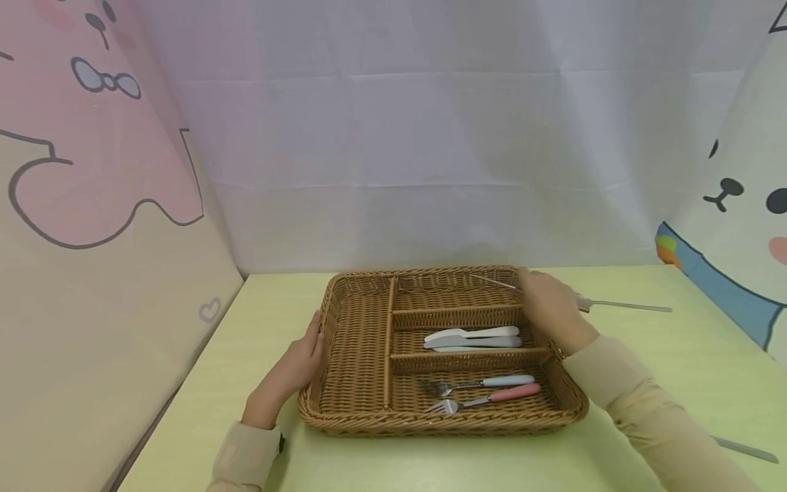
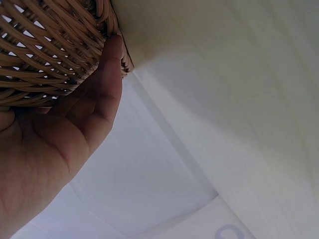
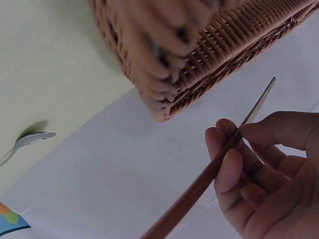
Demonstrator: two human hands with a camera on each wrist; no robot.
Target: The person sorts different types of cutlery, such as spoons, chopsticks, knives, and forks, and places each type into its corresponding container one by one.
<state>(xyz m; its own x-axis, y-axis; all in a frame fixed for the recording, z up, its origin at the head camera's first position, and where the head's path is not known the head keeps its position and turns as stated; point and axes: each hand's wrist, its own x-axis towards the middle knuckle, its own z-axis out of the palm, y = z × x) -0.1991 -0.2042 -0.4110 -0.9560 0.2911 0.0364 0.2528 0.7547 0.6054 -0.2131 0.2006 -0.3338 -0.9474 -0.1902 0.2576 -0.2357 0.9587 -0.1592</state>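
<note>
The right grip (image 1: 553, 307) pinches a thin brown stick (image 3: 187, 196) between thumb and fingers, its tip over the back slot of the basket (image 1: 353, 342). The left grip (image 1: 298, 365) lies along the basket's outer side, fingers fairly straight — probably steadying it. Knives (image 1: 492, 342) and forks (image 1: 515, 392) lie in separate slots, seemingly sorted by kind. On the tabletop (image 1: 277, 311), the right sleeve (image 1: 652, 403) hides one end of a metal handle (image 1: 747, 449) — what it belongs to, I can't tell.
</note>
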